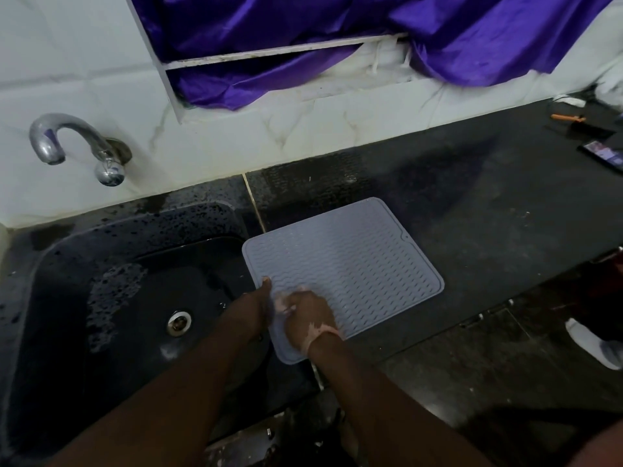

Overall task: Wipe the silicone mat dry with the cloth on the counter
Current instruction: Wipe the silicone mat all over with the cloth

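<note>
We see a pale grey ribbed silicone mat (347, 264) lying flat, long axis running left-near to right-far; our right hand (310, 318) fingers curl on a blurred cloth (281, 303), left hand (259, 305) fingers grip its edge.

Mat: grey silicone mat (350, 271) flat on the dark bench (488, 210), its near-left corner under both hands.
Left hand (259, 306): holds the mat's left edge.
Right hand (308, 318): pressed on the mat, fingers curled over a blurred pale cloth (281, 303).
Sink (111, 284): just left of the left hand.
</note>
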